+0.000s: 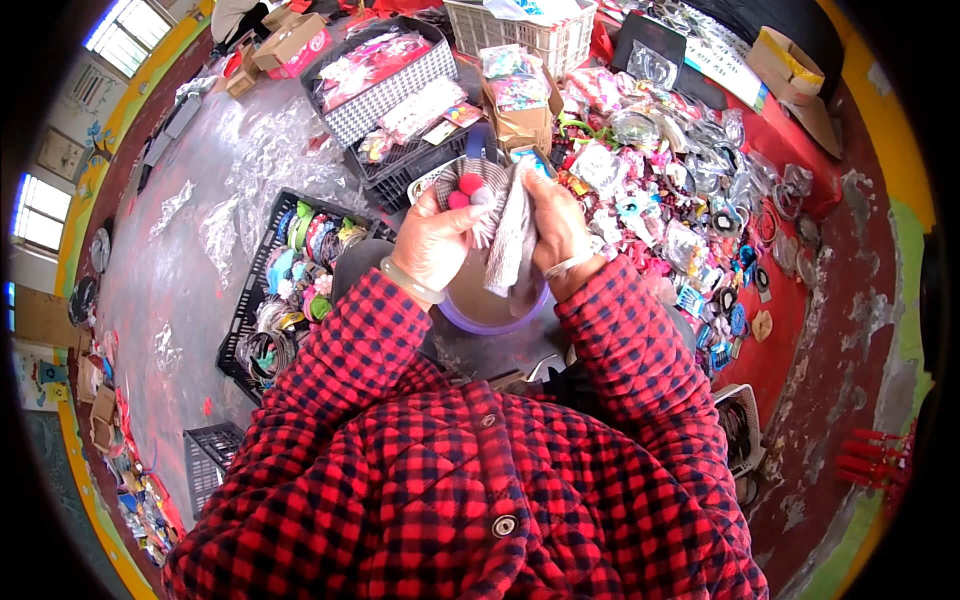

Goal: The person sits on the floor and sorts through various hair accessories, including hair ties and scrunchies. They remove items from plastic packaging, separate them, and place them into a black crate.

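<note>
My left hand (432, 243) is closed on a grey striped hair accessory with red and grey pom-poms (470, 190). A dark blue part rises above it, though how the two join is hard to make out. Between thumb and fingers, my right hand (560, 222) grips a crumpled light-grey cloth (508, 235), which hangs down beside the accessory and touches it. Both hands are close together over a purple-rimmed basin (492, 328), whose inside is partly covered by the cloth.
Left of my knees stands a black crate (243, 318) of hair accessories. A large pile of hair accessories (690, 220) spreads over red cloth to the right. Ahead are a cardboard box (522, 125), a patterned basket (385, 105) and a light plastic crate (525, 38). Clear plastic wrap (270, 165) litters the floor.
</note>
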